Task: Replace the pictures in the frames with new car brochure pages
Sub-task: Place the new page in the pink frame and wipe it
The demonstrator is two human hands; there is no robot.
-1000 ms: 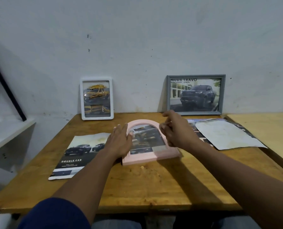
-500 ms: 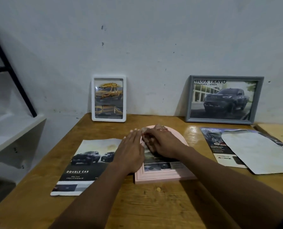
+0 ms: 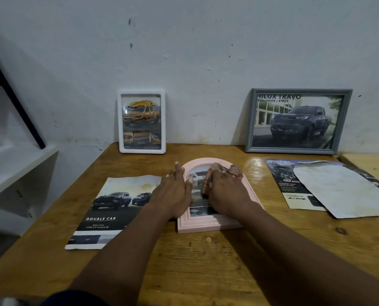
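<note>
A pink arched frame lies flat on the wooden table with a car picture in it, mostly hidden under my hands. My left hand rests flat along its left edge, fingers straight and thumb over the inner rim. My right hand lies on the frame's right half, fingers curled down at the top of the picture opening. A "Double Cab" brochure page is left of the frame. A white frame with a yellow car picture and a grey frame with a dark pickup picture lean on the wall.
To the right lie another brochure page and a blank white sheet overlapping it. A second wooden table adjoins at the far right. A white shelf and a black slanted bar stand at the left. A small crumb sits below the frame.
My right hand has moved from the frame's right side onto its upper part, with the fingers curled in. My left hand stays at the left edge. My view has come closer.
</note>
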